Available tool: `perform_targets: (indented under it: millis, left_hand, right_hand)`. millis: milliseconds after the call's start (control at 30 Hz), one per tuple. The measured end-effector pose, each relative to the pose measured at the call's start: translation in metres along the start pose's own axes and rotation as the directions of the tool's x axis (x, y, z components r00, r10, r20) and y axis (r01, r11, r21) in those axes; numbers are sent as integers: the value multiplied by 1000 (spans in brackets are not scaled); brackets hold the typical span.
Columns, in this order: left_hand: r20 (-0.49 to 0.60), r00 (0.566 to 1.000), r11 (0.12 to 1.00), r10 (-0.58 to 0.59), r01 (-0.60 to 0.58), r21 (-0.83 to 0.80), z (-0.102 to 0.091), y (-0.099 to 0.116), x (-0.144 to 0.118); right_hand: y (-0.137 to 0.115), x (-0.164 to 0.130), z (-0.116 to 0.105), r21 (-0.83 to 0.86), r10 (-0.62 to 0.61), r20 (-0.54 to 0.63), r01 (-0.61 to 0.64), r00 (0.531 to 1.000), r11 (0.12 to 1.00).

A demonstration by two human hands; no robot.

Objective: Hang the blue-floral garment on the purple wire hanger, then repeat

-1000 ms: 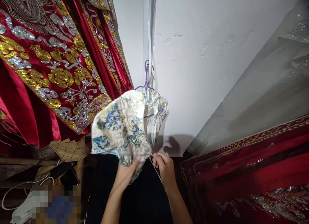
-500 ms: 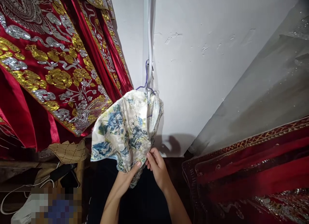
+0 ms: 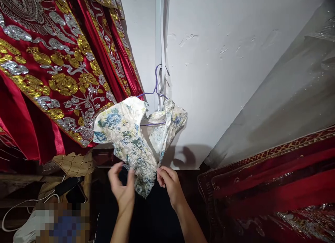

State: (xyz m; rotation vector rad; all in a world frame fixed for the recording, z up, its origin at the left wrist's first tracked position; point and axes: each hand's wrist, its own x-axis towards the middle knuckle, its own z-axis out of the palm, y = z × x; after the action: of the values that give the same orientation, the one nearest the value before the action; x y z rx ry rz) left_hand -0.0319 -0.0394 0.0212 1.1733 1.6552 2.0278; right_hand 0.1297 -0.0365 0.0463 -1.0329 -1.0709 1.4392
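Observation:
A cream garment with blue flowers [image 3: 125, 131] hangs on a purple wire hanger [image 3: 156, 91] hooked at the white wall's corner strip. My right hand [image 3: 169, 182] pinches the garment's right lower edge between its fingers. My left hand [image 3: 123, 187] is at the left lower edge, thumb and fingers closing on the cloth there. The garment's front is spread open, and the hanger's lower bar shows inside it.
Red robes with gold and silver embroidery [image 3: 52, 72] hang at the left. More red embroidered cloth [image 3: 267, 187] lies at the right under clear plastic sheeting [image 3: 293, 86]. A woven tan piece [image 3: 74, 162] and white cables [image 3: 15, 208] sit at the lower left.
My left hand let go of the bunched cloth and moved left to the other edge. The garment has spread open, showing the hanger's bar. My right hand kept its hold.

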Motion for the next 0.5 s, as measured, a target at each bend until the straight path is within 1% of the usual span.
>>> perform_targets:
  millis: [33,67,100,133,167,233,267,300,333,367,433,467,500]
  left_hand:
    - [198,980,1000,-1,0,3,4,7,-6]
    - [372,928,1000,-15,17,-3,9,13,-11]
    - [491,871,999,-31,40,-8,15,19,-16]
    - [545,837,998,-42,56,-9,20,23,-18]
    - [554,831,998,-43,56,-6,24,25,-20]
    - [534,846,1000,-10,14,-4,32,23,-19]
    - [543,840,1000,20,-18,-8,33,21,-17]
    - [564,824,999,48,-49,-12,34,17,-16]
    - [589,805,997,68,-73,-15,34,13,-14]
    - [615,785,996,78,-87,-15,33,8,-12]
    - [658,748,994,87,-109,-7,28,-2,-7]
    - [667,740,992,90,-123,1,25,-6,-4]
    - [667,738,990,97,-140,11,22,-9,1]
  right_hand:
    - [0,-1,5,-5,7,33,-6,999,1000]
    - [0,-1,9,-13,14,62,-13,998,1000]
    - [-1,-1,13,-23,23,86,-21,996,999]
    - [-5,1,16,-35,30,101,-26,994,999]
    - [-11,3,17,-46,24,96,-19,995,999]
    - [-33,15,15,-54,-23,38,25,999,998]
    - [-50,24,13,-43,-64,-23,63,998,997]
    - [-70,35,9,-23,-99,-74,98,992,995]
    - [-93,48,7,15,-124,-155,128,980,992]
    - [-117,61,5,67,-147,-180,161,973,985]
    - [-161,85,6,152,-198,-120,215,973,965]
    - [-179,94,9,155,-243,-146,265,959,952]
    - [-192,100,13,145,-293,-142,312,946,939]
